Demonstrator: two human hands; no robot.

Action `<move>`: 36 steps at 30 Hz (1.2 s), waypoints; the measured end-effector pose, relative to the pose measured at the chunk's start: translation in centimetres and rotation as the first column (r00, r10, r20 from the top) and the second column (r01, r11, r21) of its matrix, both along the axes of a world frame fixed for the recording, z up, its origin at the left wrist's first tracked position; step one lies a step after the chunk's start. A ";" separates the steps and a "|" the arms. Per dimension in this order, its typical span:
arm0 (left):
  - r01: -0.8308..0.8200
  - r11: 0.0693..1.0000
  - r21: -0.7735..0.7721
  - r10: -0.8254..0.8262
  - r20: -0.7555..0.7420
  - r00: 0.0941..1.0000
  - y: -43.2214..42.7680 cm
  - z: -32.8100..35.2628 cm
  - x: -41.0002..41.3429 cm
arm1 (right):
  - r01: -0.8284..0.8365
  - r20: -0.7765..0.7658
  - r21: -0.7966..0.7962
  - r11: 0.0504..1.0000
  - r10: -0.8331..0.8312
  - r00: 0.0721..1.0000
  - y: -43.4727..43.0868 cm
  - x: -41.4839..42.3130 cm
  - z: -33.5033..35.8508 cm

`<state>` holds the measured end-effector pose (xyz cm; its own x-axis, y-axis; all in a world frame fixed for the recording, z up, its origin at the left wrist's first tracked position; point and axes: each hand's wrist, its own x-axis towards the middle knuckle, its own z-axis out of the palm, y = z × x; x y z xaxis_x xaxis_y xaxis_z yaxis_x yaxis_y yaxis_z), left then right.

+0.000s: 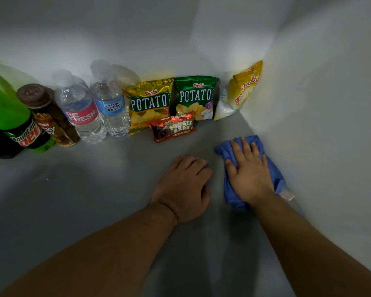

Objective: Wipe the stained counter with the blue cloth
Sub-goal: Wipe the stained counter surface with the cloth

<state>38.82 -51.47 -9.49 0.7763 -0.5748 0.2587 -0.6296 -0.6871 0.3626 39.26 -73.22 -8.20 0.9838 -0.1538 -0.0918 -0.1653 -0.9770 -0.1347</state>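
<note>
Grey counter (94, 189) runs into a corner between two pale walls, dim in the foreground and brighter toward the back. Against the back wall stands a row of goods: a green Mountain Dew bottle (13, 125), a brown-capped dark bottle (49, 116), a Refresh water bottle (79, 110), a Nature's Spring water bottle (111, 108), a yellow Oishi potato chip bag (149, 106), a green Oishi potato chip bag (196, 97), and a yellow snack bag (242, 88) leaning in the corner. A red Fudgee Barr pack (174, 128) lies just in front of the two chip bags.

Near the right-hand wall, the blue cloth (253, 172) lies bunched on the counter, with a small white tag poking out at its near right edge. The right hand (248, 172) rests palm down on top of it, fingers spread and flat, pressing the cloth rather than pinching it; folds of cloth show beyond the fingertips and below the wrist.

The left hand (184, 187) sits just beside it on the bare counter, palm down, fingers curled loosely under so the knuckles face forward. It appears to hold nothing, though the underside of the palm is hidden. The two hands are close but apart. No stain is clearly visible on the surface in this dim light.
</note>
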 end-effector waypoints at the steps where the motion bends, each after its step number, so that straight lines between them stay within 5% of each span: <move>1: 0.001 1.000 -0.001 -0.001 0.001 1.000 0.0 0.0 0.0 | -0.073 -0.003 0.008 0.997 0.073 0.997 0.1 -0.4 0.1; 6: -0.002 1.000 -0.023 0.002 0.005 1.000 0.1 0.1 -0.1 | -0.400 0.031 0.116 0.909 0.399 0.916 -3.4 -2.9 1.1; 14: -0.010 1.000 -0.028 0.011 0.034 0.999 0.0 0.2 -0.2 | -0.002 0.016 0.003 1.000 0.002 1.000 0.4 3.6 -0.1; 20: -0.053 0.997 -0.059 0.055 0.036 0.998 0.1 0.1 -0.3 | -0.404 0.040 0.142 0.904 0.402 0.915 -2.2 -0.6 0.9; 26: -0.048 0.997 -0.058 0.050 0.041 0.998 0.1 0.0 -0.3 | -0.112 -0.019 0.017 0.994 0.112 0.993 -1.6 3.3 0.3; 36: -0.014 1.000 0.012 0.015 -0.007 1.000 0.3 0.7 0.0 | -0.056 0.002 0.016 0.998 0.056 0.998 -2.3 -1.2 -0.3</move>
